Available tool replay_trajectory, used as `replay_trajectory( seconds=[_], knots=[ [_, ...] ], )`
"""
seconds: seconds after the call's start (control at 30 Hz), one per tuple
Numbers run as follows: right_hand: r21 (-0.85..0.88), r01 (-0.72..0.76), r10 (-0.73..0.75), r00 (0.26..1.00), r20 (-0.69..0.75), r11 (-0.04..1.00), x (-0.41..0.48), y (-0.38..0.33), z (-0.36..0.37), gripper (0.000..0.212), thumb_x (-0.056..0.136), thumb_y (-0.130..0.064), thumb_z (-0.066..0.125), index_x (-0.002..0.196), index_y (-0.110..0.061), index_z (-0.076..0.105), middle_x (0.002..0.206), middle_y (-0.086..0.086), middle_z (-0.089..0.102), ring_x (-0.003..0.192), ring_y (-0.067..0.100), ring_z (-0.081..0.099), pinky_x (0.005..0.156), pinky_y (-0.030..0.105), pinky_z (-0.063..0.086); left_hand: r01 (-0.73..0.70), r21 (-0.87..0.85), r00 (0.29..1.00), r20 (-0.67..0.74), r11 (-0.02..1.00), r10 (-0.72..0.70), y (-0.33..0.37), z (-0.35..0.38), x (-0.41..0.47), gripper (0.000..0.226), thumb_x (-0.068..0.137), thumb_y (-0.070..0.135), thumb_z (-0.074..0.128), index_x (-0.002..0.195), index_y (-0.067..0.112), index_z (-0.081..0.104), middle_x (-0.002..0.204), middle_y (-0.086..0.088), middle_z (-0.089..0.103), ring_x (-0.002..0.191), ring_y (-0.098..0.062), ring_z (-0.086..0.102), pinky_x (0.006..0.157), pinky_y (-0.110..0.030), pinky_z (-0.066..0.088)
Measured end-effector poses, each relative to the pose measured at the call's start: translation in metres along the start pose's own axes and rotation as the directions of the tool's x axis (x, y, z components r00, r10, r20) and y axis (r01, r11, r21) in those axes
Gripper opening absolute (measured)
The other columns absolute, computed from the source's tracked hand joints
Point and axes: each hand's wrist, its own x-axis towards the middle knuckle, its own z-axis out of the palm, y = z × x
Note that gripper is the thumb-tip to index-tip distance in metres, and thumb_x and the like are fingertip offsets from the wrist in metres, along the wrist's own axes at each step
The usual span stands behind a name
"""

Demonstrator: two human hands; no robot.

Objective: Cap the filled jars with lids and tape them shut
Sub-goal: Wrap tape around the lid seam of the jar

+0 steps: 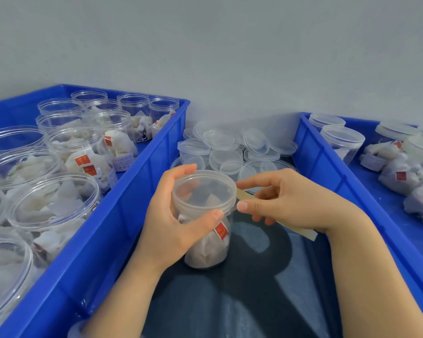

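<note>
The left hand [174,223] is wrapped around the top of a clear jar [205,250], with the thumb on the near side and the fingers curled round the far side. It holds the jar tight, right under the lid [204,191]. The lid is already on the jar. The jar is full of white bags, and one bag has a small red label [221,231]. The right hand [291,203] is just beside the jar, on the right. Its thumb and first finger are closed on a strip of tan tape [246,195], pinching it. One end of the tape touches the side of the lid, and the other end sticks out under the wrist. The jar stands upright in the middle, over a dark cloth [254,276], and I cannot tell if its bottom touches the cloth. Behind the hands is a pile of loose clear lids [232,147], lying on each other in a heap. On the left is a big blue crate [122,215]. It is full of open jars [54,198] with white bags inside and no tops on. On the right is another blue crate [327,167]. The jars in there [342,140] have their tops on, and some lie on their sides. Behind it all is a plain grey wall [230,57].
</note>
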Motion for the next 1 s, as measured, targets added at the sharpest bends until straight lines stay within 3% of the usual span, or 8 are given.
replay_trajectory(
  seconds=[0.17,0.27,0.4,0.47,0.6,0.8,0.9,1.0],
  knots=[
    [-0.022,0.015,-0.017,0.998,-0.059,1.000,0.005,0.000,0.004,0.056,0.062,-0.062,0.066,0.113,-0.040,0.064,0.073,0.000,0.072,0.069,0.011,0.068,0.076,0.035,0.057,0.034,0.062,0.998,-0.061,0.998,-0.030,0.002,0.007,0.000,0.086,0.036,0.050,0.093,0.109,0.034,0.051,0.107,0.032,0.059,0.103,0.011,0.055,0.079,-0.006,0.044],
    [-0.030,0.001,-0.003,0.998,-0.062,1.000,0.006,0.000,0.004,0.049,0.067,-0.061,0.066,0.112,-0.042,0.063,0.072,-0.001,0.072,0.067,0.010,0.068,0.073,0.032,0.056,0.043,0.062,0.991,-0.132,0.997,-0.035,0.003,0.013,0.000,0.077,0.034,0.055,0.079,0.103,0.035,0.052,0.101,0.040,0.057,0.097,0.017,0.054,0.073,-0.002,0.043],
    [-0.016,-0.009,0.008,0.999,-0.049,1.000,0.006,0.000,0.006,0.048,0.066,-0.059,0.069,0.110,-0.041,0.063,0.074,-0.001,0.072,0.068,0.013,0.068,0.070,0.029,0.057,0.021,0.072,0.990,-0.139,0.997,-0.011,0.002,0.010,0.003,0.086,0.039,0.050,0.086,0.114,0.024,0.051,0.105,0.026,0.060,0.099,0.010,0.057,0.077,-0.007,0.045],
    [-0.010,-0.005,0.005,0.999,-0.050,1.000,0.008,0.001,0.007,0.054,0.064,-0.058,0.070,0.114,-0.037,0.063,0.078,0.000,0.072,0.070,0.013,0.069,0.070,0.029,0.058,-0.004,0.082,0.994,-0.108,0.997,0.013,0.001,0.006,0.005,0.084,0.043,0.042,0.095,0.112,0.027,0.050,0.105,0.018,0.062,0.100,0.007,0.058,0.078,-0.007,0.045],
    [-0.033,-0.004,0.003,1.000,-0.027,0.999,0.013,0.003,0.014,0.071,0.059,-0.066,0.068,0.122,-0.034,0.059,0.088,0.000,0.069,0.069,0.010,0.069,0.074,0.035,0.058,-0.014,0.032,0.999,-0.034,0.999,0.016,0.000,-0.001,0.006,0.070,0.047,0.044,0.078,0.110,0.028,0.052,0.104,0.020,0.064,0.102,0.002,0.060,0.081,-0.009,0.045],
    [-0.024,0.049,-0.052,0.991,-0.122,0.998,0.019,0.011,0.023,0.093,0.051,-0.079,0.052,0.131,-0.032,0.052,0.105,-0.004,0.064,0.062,0.006,0.066,0.064,0.020,0.047,0.088,0.112,0.993,-0.086,0.990,-0.079,-0.005,0.002,0.011,0.074,0.033,0.052,0.083,0.099,0.033,0.055,0.114,0.013,0.059,0.107,0.003,0.054,0.080,-0.006,0.042],
    [0.051,0.069,-0.058,0.981,-0.184,0.996,0.014,0.019,0.025,0.076,0.049,-0.082,0.057,0.115,-0.047,0.049,0.108,0.000,0.063,0.070,0.011,0.066,0.062,0.019,0.047,0.044,0.233,0.997,-0.079,0.971,-0.027,-0.002,0.004,0.011,0.062,0.044,0.043,0.082,0.098,0.036,0.053,0.119,0.014,0.054,0.111,0.002,0.052,0.086,-0.011,0.042],
    [0.135,0.130,-0.096,0.967,-0.235,0.982,0.002,0.028,0.034,0.043,0.060,-0.067,0.068,0.091,-0.045,0.047,0.085,0.016,0.059,0.074,0.031,0.057,0.068,0.040,0.051,-0.021,0.332,1.000,0.021,0.943,0.015,0.001,-0.001,0.011,0.060,0.053,0.032,0.087,0.103,0.031,0.052,0.117,0.011,0.049,0.106,0.013,0.047,0.084,-0.002,0.036]
  ],
)
